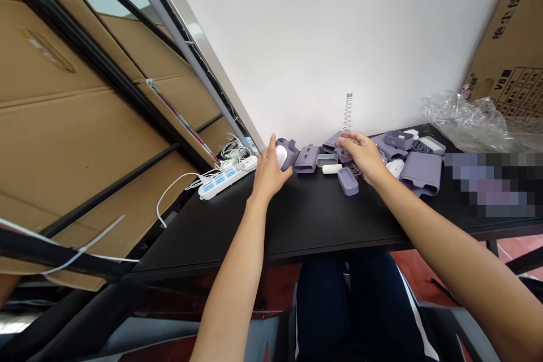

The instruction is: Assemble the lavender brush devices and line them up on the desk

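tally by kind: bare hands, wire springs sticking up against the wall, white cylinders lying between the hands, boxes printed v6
Bare hands, left hand and right hand: 2
Upright wire spring: 1
White cylinder: 1
V6 box: 1
Total: 5

Softly bright behind the black table (237, 232), dark underneath, pixelated over its right end, stretched wide-angle left of it.
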Demonstrator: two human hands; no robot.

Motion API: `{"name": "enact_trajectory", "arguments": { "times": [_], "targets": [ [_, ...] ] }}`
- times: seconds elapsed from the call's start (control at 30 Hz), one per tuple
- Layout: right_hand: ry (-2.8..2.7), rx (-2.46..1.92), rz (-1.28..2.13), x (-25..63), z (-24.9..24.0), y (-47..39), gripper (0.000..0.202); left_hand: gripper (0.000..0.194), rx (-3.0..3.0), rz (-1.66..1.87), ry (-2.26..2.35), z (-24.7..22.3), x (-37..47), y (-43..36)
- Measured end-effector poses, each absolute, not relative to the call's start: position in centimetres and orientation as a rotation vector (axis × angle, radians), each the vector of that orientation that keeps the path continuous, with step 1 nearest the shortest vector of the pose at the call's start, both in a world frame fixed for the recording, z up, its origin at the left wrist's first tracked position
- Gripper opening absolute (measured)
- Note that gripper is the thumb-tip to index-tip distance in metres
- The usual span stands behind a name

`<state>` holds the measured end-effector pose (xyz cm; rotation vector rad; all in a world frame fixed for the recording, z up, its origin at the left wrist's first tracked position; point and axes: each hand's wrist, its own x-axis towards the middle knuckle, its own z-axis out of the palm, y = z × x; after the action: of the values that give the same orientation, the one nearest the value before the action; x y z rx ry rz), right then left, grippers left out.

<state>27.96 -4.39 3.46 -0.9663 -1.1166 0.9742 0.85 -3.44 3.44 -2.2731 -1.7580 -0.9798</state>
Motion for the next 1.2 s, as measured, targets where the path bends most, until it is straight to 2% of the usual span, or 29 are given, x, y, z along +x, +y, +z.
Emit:
{"name": "enact_trajectory", "arguments": {
  "times": [0.23, 0.47, 0.53, 0.6, 0.67, 0.73, 0.77, 0.87, 0.97, 1.07, 1.2],
  "targets": [
    [-1.194, -1.109, 0.806, 28.0, 3.2, -4.2, 0.036, 0.099, -2.069, -0.615, -2.212, 4.0, -1.4, -3.1],
    [-1.399, -1.175, 0.730, 27.8, 2.3, -3.8, 0.035, 0.086, -2.167, -0.302, -2.294, 3.2, -2.0, -2.7],
    [-1.431, -1.164, 0.765, 27.5, 1.9, -3.8, 0.037, 0.072, -2.137, -0.417, -2.182, 3.0, -0.8, -3.0],
    [-1.444, -1.133, 0.798, 27.0, 1.5, -3.8, 0.040, 0.058, -2.282, -0.744, -1.846, 2.7, 1.1, -3.4],
    [-1.462, -1.090, 0.825, 26.6, 1.2, -3.8, 0.044, 0.056, -2.588, -1.087, -1.585, 2.2, 3.3, -3.7],
    [-1.522, -1.049, 0.850, 26.2, 1.2, -4.1, 0.045, 0.059, -2.918, -1.281, -1.499, 1.6, 5.1, -3.9],
    [-1.570, -1.037, 0.851, 26.2, 1.3, -4.2, 0.044, 0.058, -3.020, -1.331, -1.491, 1.3, 5.7, -3.9],
    [-1.780, -1.079, 0.739, 26.5, 1.9, -5.0, 0.040, 0.039, -3.072, -1.519, -1.521, 0.4, 6.4, -3.3],
    [-2.029, -1.315, 0.386, 27.3, 2.6, -5.9, 0.040, 0.026, -2.902, -1.850, -1.648, 0.0, 5.7, -2.4],
    [-2.194, -1.671, 0.088, 28.0, 2.9, -6.7, 0.051, 0.025, -2.657, -2.033, -1.836, 0.1, 4.9, -1.7],
    [-2.338, -1.822, 0.199, 28.5, 3.1, -7.0, 0.059, 0.032, -2.636, -1.937, -1.902, 0.3, 4.9, -1.8]
  ]
}}
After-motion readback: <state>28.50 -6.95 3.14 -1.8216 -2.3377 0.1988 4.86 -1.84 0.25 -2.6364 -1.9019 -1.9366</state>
